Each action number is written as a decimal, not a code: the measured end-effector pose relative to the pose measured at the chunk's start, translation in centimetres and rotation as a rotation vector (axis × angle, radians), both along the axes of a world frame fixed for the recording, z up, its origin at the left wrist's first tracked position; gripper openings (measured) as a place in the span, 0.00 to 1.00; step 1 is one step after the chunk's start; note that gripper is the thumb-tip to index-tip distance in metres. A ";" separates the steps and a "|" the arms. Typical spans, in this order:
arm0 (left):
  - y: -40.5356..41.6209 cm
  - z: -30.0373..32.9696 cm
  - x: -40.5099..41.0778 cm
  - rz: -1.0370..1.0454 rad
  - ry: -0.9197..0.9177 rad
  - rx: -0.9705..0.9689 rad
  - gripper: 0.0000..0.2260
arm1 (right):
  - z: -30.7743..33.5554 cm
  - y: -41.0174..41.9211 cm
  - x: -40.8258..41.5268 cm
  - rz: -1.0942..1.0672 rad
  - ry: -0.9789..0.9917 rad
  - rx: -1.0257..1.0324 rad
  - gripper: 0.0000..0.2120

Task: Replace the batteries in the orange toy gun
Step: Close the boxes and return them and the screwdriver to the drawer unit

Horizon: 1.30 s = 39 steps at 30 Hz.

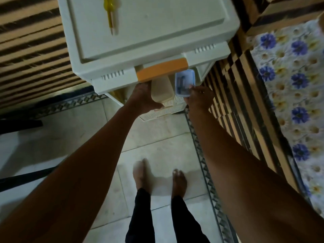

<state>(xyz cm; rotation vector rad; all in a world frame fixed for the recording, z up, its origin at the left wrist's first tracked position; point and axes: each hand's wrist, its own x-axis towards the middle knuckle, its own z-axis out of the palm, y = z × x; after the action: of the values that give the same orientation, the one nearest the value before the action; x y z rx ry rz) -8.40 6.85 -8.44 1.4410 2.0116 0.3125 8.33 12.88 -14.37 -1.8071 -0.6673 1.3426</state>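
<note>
A: Head view. Left hand (142,97)?

B: Reached forward on a long straight arm, palm down, under the orange handle (162,71) of the top drawer (112,81). Fingers hidden beneath the handle, thumb spread out toward the right along a cream drawer front (162,90). Seemed hooked on the handle, though too hidden to say for sure.

A: And the right hand (199,98)?

B: Stretched forward as well, forearm coming in from the lower right. Fingertips pinched the near edge of a small blue plastic box (185,82), just beyond the knuckles. Box tilted, open top up, something dark inside, too blurred to name.

A: Any orange toy gun?

B: Could not make one out. Far ahead of the left hand, on top of the white drawer cabinet (157,23), lay a yellow-handled screwdriver (109,13), tip toward the viewer.

A: Below the hands?

B: Lower cream drawers (164,111) with slotted fronts, then pale floor tiles (157,137), two bare feet (159,176) and dark trouser legs. Right of the right arm, a striped wooden bed frame (245,102) and a flowered sheet (289,85).
</note>
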 end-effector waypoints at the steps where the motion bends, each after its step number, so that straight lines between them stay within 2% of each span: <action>1: 0.1 0.2 0.1 0.031 -0.029 0.006 0.48 | -0.2 0.4 -0.1 0.001 -0.040 0.013 0.13; 3: -0.3 0.9 0.8 0.131 -0.093 0.064 0.41 | -3.4 1.5 0.0 -0.002 -0.075 0.062 0.10; 5: -0.9 1.5 1.7 0.279 -0.130 0.150 0.35 | -4.5 1.8 0.0 -0.001 -0.108 0.082 0.10; 8: -1.9 0.7 2.8 0.539 -0.178 0.133 0.30 | -0.6 0.6 -0.4 0.024 -0.170 0.084 0.11; 12: -1.5 -0.2 2.7 0.841 -0.432 0.064 0.26 | 1.3 0.4 -0.9 -0.062 -0.199 0.100 0.13; 14: -0.9 -0.2 2.6 0.973 -0.567 0.059 0.20 | 1.2 0.5 -1.5 -0.076 -0.227 0.124 0.11; 16: -0.4 -0.2 2.4 1.066 -0.668 0.081 0.13 | 0.8 0.7 -2.0 -0.118 -0.244 0.123 0.08; 18: -0.1 -0.1 2.2 1.128 -0.713 0.121 0.12 | 0.7 1.1 -2.4 -0.191 -0.177 0.082 0.07; 22: 0.4 -0.5 1.9 1.131 -0.713 0.168 0.11 | 0.0 2.1 -2.9 -0.233 -0.099 0.061 0.15; 28: 0.6 -0.8 2.1 1.065 -0.656 0.212 0.11 | -0.7 2.2 -2.4 -0.203 -0.064 0.041 0.13; 32: -1.0 -0.4 2.8 1.025 -0.564 0.211 0.11 | -0.3 0.7 -1.1 -0.106 -0.068 0.092 0.04; 37: -5.1 3.9 5.0 0.830 -0.346 0.200 0.04 | 8.2 -3.8 0.1 0.054 -0.106 0.251 0.11; 39: -6.5 6.7 5.7 0.752 -0.323 0.193 0.03 | 11.6 -4.9 0.6 0.102 -0.122 0.353 0.08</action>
<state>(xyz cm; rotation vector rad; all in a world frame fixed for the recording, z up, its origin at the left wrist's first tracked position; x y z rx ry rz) -2.74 0.33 -1.75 0.6111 2.2045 1.0060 8.93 7.99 -2.79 -1.5928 -1.0069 1.1026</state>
